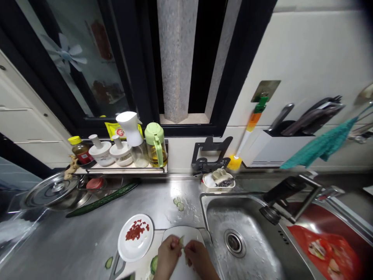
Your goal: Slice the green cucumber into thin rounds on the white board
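My left hand [168, 253] and my right hand [198, 256] meet at the bottom middle over a white cutting board [190, 233]. Together they pinch a small pale green piece of vegetable [181, 240] between the fingertips. A cucumber slice [154, 264] lies on the board by my left hand. A white plate [135, 237] with chopped red chilli [135, 230] sits just left of the board. A whole cucumber [103, 200] lies on the steel counter farther left.
A steel sink [241, 233] with a black tap [287, 196] is to the right, with a red bag [323, 249] beyond it. A shelf holds condiment jars and an oil bottle [155, 146]. A pot lid [54, 190] is at left. Loose cucumber slices [178, 203] lie on the counter.
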The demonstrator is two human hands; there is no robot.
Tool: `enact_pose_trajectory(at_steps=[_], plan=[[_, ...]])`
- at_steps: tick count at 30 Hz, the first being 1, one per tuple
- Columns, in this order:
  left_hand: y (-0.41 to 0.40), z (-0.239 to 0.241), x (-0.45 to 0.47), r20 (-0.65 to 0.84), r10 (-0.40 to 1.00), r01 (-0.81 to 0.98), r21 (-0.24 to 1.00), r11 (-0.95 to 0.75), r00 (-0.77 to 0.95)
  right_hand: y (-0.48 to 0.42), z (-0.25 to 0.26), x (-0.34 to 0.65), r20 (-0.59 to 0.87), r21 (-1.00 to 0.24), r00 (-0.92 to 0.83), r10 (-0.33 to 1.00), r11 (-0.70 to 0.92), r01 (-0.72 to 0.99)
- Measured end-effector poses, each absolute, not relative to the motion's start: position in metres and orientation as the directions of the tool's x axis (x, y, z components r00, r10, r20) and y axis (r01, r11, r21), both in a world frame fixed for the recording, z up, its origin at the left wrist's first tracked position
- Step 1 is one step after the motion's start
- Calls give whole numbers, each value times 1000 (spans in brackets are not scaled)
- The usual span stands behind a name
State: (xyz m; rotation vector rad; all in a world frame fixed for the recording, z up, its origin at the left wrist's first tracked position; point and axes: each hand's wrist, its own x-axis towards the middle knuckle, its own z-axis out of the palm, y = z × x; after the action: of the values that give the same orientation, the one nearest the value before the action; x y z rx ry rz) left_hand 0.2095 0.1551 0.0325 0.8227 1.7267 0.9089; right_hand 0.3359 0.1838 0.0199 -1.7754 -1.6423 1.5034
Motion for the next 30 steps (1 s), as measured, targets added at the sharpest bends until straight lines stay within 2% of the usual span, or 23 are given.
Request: enact_pose_trajectory(at_steps=[5, 10, 14, 19, 24, 27, 29, 30], plan=[[163, 36, 210, -316, 889, 372, 822, 430, -330, 190, 19, 330, -492, -721, -106, 864, -336, 605], [168, 37, 214, -297, 898, 673, 595, 439, -323, 192, 19, 325, -498, -672, -70, 864, -335, 660], [168, 33, 216, -293, 898, 734, 520, 437, -327, 191, 24, 324, -471, -642, -76, 879, -283, 713], [163, 28, 218, -196, 918, 726, 565, 393, -345, 191, 32, 327, -377, -597, -93, 922, -165, 785], [160, 21, 218, -63, 967, 772, 591, 234, -246, 184, 34, 331, -337, -587, -148, 930, -85, 805], [158, 14, 216, 59, 980, 814, 567, 125, -192, 176, 28, 339, -239, -574, -198, 951, 26, 818], [156, 10, 214, 123, 980, 836, 544, 67, -158, 170, 20, 345, -64, -523, -273, 960, 201, 828], [155, 8, 213, 146, 979, 845, 534, 41, -141, 168, 15, 348, 68, -468, -337, 939, 328, 821]])
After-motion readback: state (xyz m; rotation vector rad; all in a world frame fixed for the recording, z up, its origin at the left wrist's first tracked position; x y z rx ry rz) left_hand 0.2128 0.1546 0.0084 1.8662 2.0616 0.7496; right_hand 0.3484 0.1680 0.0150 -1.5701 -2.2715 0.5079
